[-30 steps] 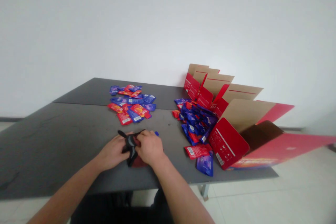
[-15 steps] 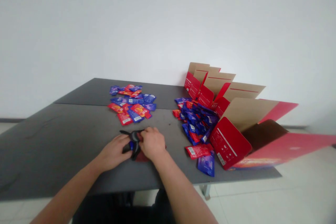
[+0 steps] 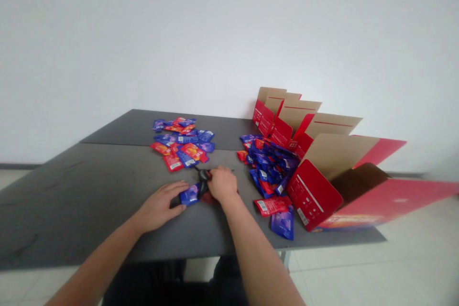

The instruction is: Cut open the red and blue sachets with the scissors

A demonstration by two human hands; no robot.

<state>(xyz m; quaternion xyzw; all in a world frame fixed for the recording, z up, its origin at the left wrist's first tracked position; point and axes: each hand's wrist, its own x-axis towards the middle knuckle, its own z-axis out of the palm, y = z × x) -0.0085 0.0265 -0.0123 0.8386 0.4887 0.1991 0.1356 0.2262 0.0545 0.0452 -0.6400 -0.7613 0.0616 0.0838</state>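
Blue foil sachet (image 3: 189,195) lies on the dark grey table (image 3: 89,186) in front of the person, one end pressed against a twisted black piece (image 3: 203,182), with a red wrapper (image 3: 214,199) showing beneath. The right hand (image 3: 222,184) is curled down over the black piece, gripping it, while the left hand (image 3: 158,206) lies open and nearly flat, its fingertips (image 3: 183,196) touching the sachet's near end. Beyond them, a loose scatter of red and blue sachets (image 3: 181,146) sits toward the table's far edge. A bigger heap (image 3: 268,167) lies to the right, with two more packets (image 3: 282,222) at its foot, beside opened red cardboard cartons (image 3: 311,167) with tan flaps raised, before a white wall (image 3: 229,33).
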